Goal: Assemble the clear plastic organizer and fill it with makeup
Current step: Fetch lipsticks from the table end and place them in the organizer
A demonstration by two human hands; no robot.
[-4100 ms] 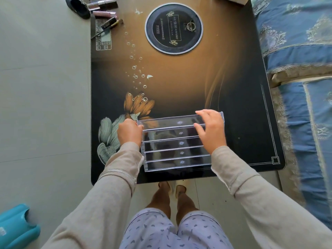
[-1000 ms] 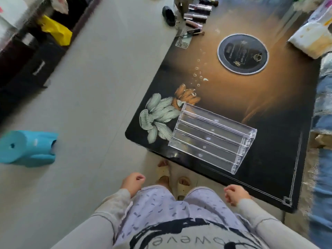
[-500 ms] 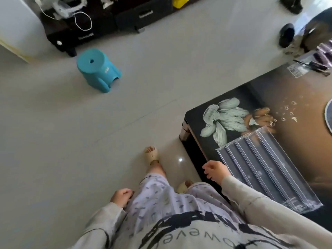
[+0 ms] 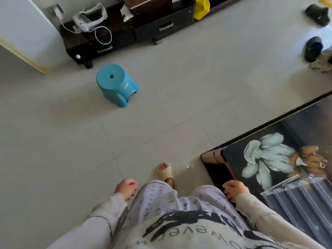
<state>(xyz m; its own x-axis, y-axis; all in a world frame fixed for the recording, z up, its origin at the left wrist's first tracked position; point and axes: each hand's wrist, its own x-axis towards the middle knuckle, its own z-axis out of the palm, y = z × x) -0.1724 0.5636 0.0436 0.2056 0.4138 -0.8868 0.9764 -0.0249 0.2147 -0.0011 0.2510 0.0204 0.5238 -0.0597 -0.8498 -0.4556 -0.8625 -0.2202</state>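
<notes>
The clear plastic organizer [image 4: 301,198], a stepped rack of long troughs, lies on the dark glossy table [image 4: 251,141] at the right edge of view, partly cut off. My left hand [image 4: 126,188] hangs by my hip with fingers curled and nothing in it. My right hand [image 4: 235,190] hangs beside the table's near corner, fingers loosely bent, holding nothing and not touching the organizer. No makeup is in view.
A teal plastic stool [image 4: 116,85] stands on the tiled floor ahead. A dark low cabinet [image 4: 125,33] with cables, a bag and a yellow item lines the far wall. Dark slippers [image 4: 312,48] lie at the top right. A white appliance [image 4: 23,33] stands at left.
My view has swung left, away from the table toward the floor and stool. Both hands came off the organizer and dropped to my sides. The makeup has left the view.
</notes>
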